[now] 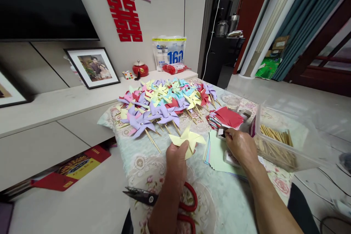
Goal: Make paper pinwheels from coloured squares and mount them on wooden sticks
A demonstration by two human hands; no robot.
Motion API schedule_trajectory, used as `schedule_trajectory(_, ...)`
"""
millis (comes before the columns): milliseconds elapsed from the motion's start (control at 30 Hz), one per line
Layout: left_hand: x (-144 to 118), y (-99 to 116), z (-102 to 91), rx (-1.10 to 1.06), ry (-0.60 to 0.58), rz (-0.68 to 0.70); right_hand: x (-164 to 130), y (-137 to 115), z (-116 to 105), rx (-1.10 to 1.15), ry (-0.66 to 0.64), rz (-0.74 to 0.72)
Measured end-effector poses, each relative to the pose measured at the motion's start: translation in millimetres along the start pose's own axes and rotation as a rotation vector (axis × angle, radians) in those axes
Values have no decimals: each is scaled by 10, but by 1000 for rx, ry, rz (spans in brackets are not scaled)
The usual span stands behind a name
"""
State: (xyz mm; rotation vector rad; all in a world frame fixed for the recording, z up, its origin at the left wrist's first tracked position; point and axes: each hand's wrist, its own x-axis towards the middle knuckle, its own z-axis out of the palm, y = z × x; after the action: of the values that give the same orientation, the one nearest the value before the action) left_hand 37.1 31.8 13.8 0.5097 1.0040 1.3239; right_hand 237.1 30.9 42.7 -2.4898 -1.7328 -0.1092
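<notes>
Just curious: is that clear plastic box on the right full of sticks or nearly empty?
Partly filled: the clear box holds a low layer of wooden sticks, well below its rim.

Both hands extended forward, left (177,157) pinching, right (241,146) curled downward.

This is a living room in a home. A big television (46,3) hangs on the wall above a low cabinet (55,117) with a framed photo (93,67), and a red paper decoration (122,5) is on the wall; curtains (301,22) hang at the right
</notes>
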Motion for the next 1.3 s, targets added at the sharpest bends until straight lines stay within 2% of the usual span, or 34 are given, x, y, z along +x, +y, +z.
schedule_trajectory(167,-20,-11,-19,-3,32,-30,31,-36,-53,-81,-70,-35)
schedule_trajectory(433,-44,-4,3,0,1,-17,250,-14,-85,-122,-191,-78)
schedule_trajectory(667,-80,27,40,-3,17,-18,345,-11,-108,-116,-231,-144)
schedule_trajectory(1033,-94,50,65,49,50,-49,301,23,-90,-79,-211,-163)
schedule_trajectory(1300,-116,61,65,42,24,-39,215,63,-101,-15,-87,-141)
